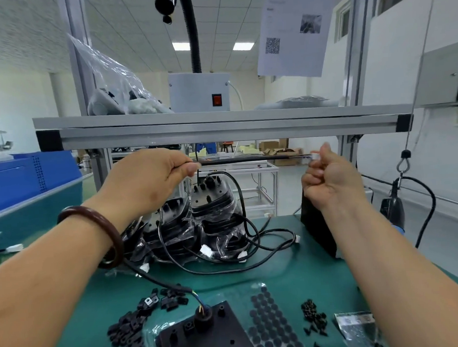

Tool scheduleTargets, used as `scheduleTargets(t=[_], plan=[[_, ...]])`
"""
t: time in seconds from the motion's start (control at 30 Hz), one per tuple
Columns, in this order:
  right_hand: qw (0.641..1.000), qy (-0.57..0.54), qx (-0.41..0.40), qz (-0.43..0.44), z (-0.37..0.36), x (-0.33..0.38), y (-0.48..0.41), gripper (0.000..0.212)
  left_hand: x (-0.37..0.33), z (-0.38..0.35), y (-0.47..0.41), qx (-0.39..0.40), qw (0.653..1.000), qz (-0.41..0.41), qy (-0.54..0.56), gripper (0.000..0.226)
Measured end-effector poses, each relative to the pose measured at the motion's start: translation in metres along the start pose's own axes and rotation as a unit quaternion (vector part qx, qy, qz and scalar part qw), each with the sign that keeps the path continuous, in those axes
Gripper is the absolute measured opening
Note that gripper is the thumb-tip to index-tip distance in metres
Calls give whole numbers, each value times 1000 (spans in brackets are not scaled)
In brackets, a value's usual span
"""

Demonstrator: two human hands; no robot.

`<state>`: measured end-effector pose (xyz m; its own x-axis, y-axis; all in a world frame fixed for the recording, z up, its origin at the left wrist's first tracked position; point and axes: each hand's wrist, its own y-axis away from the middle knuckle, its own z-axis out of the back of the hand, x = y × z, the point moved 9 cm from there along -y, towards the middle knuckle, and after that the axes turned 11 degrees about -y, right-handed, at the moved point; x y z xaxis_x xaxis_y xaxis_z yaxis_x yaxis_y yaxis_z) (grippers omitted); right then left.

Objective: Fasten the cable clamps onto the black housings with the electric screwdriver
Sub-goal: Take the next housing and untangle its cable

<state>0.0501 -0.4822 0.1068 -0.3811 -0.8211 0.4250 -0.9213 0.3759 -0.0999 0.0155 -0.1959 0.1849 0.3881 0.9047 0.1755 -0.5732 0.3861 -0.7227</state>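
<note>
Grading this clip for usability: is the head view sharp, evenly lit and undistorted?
Head view: even ceiling light, soft shadows; the wide lens splays the frame posts and stretches the forearms; left hand, right hand and the cable they hold look slightly soft; clamps and screws at the bottom are legible; hanging paper is washed out.

The near black housing (212, 341) runs off the bottom edge; print on the hanging sheet (288, 16) (QR code aside) is too blurred to read.
</note>
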Motion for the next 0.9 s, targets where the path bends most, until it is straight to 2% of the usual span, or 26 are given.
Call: scheduleTargets(t=[0.1,0.3,0.47,0.63,0.8,0.9], plan=[[999,-25,-29,12,12,12,-2,14,-8,-3,-5,3,999,-16,-29,57],[996,-47,-81,12,41,18,-10,14,-26,-12,-5,0,998,-61,-29,44],[993,-53,-106,-4,59,14,-16,13,-35,-15,-2,-12,996,-85,-26,49],[991,-54,-126,-15,70,9,-17,19,-38,-20,2,-13,994,-94,-48,66],[987,-55,-149,-24,83,3,-18,20,-42,-24,4,-1,991,-105,-81,53],[986,-73,-147,-33,86,-5,-18,23,-41,-25,2,9,994,-96,-59,47]])
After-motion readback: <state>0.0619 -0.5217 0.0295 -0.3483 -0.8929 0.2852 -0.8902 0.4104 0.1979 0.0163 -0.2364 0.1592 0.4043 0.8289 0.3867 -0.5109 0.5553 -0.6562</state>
